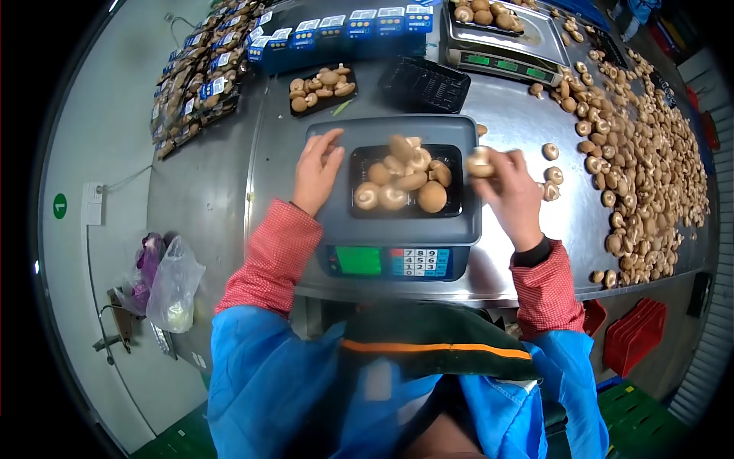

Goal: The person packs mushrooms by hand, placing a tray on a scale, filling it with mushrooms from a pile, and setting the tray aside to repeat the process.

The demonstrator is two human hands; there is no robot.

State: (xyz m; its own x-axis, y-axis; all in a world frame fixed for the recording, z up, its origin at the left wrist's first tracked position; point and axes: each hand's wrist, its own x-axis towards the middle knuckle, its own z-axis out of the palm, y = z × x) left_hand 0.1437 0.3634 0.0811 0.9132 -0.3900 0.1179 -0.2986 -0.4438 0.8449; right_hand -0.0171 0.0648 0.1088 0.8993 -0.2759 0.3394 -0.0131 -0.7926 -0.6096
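Note:
A black tray (405,212) of brown mushrooms (433,197) rests on the grey platform of a digital scale (336,222). Below the platform the scale has a lit green display and a keypad. Beside the tray's right edge, my right hand (511,191) pinches a mushroom (479,162) between thumb and fingers. My left hand (317,173) hovers over the platform's left side, its fingers apart and holding nothing.
Loose mushrooms (634,168) spread over the steel table's right side. Behind the scale lie a filled tray (323,89) and stacked black trays (425,84). A second scale (501,67) stands at the back. Packed trays (200,76) pile up at the left; labels (363,24) line the back.

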